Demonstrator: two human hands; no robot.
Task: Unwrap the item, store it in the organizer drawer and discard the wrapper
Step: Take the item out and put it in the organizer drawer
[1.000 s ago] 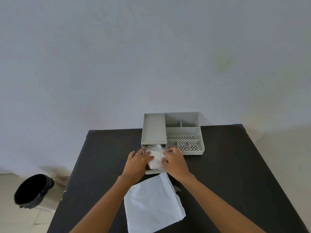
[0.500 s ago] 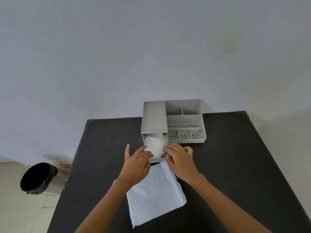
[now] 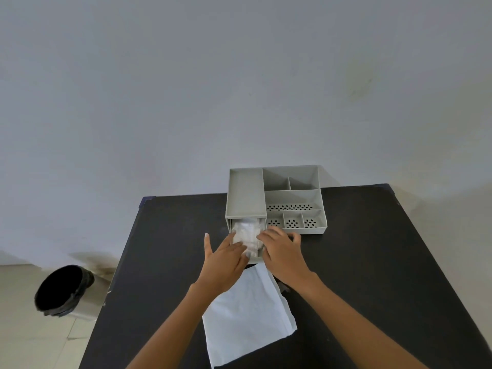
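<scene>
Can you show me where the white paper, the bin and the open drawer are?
white paper wrapper [image 3: 249, 319], head view, middle of the flat sheet.
bin [image 3: 62, 287], head view, its dark bag-lined opening.
organizer drawer [image 3: 256, 259], head view, front edge between the hands.

Two bare forearms enter from the bottom edge, with no sleeves, watch, bracelets or rings on them. The left hand [image 3: 223, 265] and right hand [image 3: 283, 255] are ungloved. The nails are short, and one on the left hand looks pale and unpainted.
</scene>
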